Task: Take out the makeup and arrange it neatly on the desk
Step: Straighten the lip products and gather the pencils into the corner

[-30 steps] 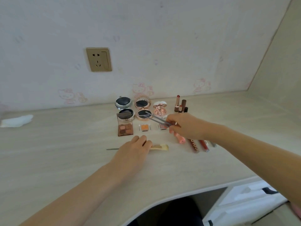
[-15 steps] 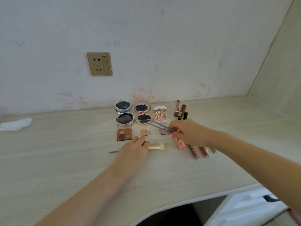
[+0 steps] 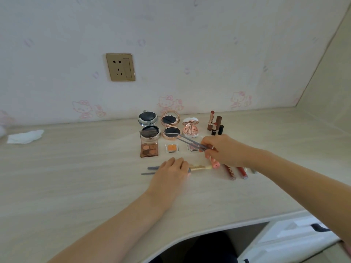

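- The left hand (image 3: 171, 170) lay flat on the desk (image 3: 76, 186) with its fingers straight, resting on top of two thin grey pencils (image 3: 152, 168) and the handle of a gold brush (image 3: 199, 168).
- The brush stuck out to the right of that hand, and the pencil ends stuck out to the left.
- The right hand (image 3: 220, 150) was just past the brush, fingers curled, pinching two grey sticks (image 3: 190, 142) that pointed up and left over the makeup.
- Under the right hand lay a pink tube (image 3: 216, 165), and beside it two red lip glosses (image 3: 230, 170).
- A bit further back sat a brown eyeshadow box (image 3: 149, 149), a small orange pan (image 3: 172, 148) and a small pink pan (image 3: 192, 148), side by side.
- Behind those stood a silver open compact (image 3: 148, 123), a rose gold open compact (image 3: 170, 126) and a pink compact (image 3: 190, 128).
- Lipsticks (image 3: 215, 123) stood upright at the right end of that row.
- Far to the left lay a white tissue (image 3: 25, 136).
- On the wall was a gold socket (image 3: 120, 67).
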Motion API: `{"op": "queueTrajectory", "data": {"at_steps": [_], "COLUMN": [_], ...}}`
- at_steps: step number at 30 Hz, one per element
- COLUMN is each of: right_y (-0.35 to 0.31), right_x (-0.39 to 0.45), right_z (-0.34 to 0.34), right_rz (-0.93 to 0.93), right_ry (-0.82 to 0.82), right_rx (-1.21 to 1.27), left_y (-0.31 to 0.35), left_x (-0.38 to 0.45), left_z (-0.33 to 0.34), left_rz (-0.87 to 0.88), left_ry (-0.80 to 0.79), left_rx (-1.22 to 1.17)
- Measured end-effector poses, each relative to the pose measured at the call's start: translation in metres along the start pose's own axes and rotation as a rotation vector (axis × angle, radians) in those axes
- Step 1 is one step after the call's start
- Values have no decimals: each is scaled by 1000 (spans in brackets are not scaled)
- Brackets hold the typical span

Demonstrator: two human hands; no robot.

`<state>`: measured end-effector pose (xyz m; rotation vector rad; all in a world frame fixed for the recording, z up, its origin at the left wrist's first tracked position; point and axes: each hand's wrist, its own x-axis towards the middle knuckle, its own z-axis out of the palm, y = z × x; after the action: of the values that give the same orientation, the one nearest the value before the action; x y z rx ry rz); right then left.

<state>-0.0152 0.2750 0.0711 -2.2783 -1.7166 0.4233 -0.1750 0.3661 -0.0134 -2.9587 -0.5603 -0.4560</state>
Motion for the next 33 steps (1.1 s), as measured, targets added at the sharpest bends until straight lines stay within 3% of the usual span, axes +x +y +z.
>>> {"op": "queueTrajectory", "data": {"at_steps": [10,15,18,24,33], "right_y": [0,-8,-15,-41,-40], "right_x": [-2,-15,-23,-26,-34], "right_z": [5,30,51,73,76], "right_rz": [-51,-182,-296,-289,-364], "right_ry": [64,99,85,150,319], "right_rx": [-51,-466,-581,-805,-710], "left_y": [-31,-59,-71,-69,-51], "left_x": [-21,-47,-59,-66,-60], "left_z": [-1,-8,-11,-15,0], "left_rz": [-146,-207,-255,-327,-225], "left_ry": [-123,-66,-32,60,-99], "left_rx": [-124,-324,-442,-579,-436]}}
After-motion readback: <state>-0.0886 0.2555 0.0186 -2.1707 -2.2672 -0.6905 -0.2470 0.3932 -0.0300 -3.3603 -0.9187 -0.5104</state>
